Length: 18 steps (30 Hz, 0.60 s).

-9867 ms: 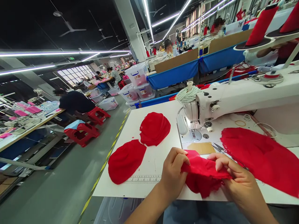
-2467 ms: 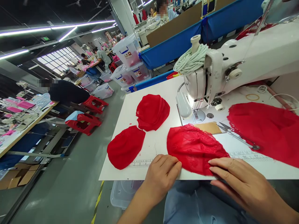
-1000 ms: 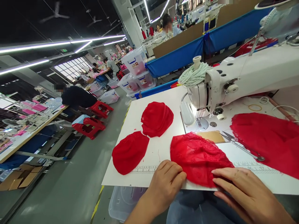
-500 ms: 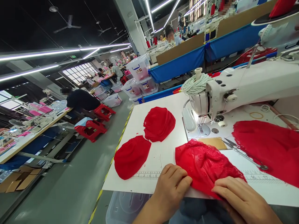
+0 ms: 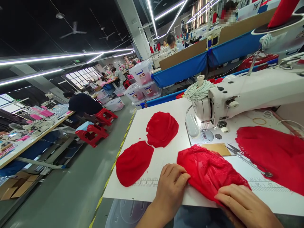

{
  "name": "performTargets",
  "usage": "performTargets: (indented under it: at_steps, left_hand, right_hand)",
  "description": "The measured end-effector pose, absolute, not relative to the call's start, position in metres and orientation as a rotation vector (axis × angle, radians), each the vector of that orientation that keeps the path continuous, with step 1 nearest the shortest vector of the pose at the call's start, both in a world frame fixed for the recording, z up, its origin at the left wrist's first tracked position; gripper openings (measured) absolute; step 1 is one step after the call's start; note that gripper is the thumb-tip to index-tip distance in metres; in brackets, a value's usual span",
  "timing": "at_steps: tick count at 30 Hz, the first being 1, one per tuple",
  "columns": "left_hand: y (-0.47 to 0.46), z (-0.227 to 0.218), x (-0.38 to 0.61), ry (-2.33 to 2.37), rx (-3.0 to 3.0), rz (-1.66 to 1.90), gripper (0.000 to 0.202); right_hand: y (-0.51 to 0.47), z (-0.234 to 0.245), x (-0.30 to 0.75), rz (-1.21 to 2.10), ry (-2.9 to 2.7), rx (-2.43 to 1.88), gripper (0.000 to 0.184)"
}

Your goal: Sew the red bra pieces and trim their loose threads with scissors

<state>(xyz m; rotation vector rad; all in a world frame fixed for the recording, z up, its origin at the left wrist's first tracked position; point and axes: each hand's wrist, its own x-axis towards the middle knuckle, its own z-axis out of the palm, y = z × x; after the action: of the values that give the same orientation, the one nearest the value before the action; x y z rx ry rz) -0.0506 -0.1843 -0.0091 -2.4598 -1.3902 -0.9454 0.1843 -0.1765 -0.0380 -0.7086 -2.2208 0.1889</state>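
**Red lace piece (image 5: pixel 206 171) held at two spots along its near edge**

In my head view, the red lace piece lies on the bench (image 5: pixel 177 115), in front of the sewing machine (image 5: pixel 251 91), its near side around the bench's rim. I see the left hand (image 5: pixel 171 186) with fingers pinching its left end, and the right hand (image 5: pixel 244 201) with fingers gripping the near edge further right; I'd judge the spread hold steadies slack cloth. The scissors (image 5: pixel 249 161) probably lie nearby for easy reach. The red lace piece looks bright, thin, patterned towards its far edge, and deeply creased.
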Motion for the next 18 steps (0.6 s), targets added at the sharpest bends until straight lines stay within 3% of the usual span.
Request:
performTargets:
  at_steps: [18]
  left_hand:
    - [-0.176,0.003,-0.058,-1.444,-2.471,-0.907,0.023]
  right_hand:
    - [-0.174,-0.043,0.194,0.239,-2.119,-0.778,0.022]
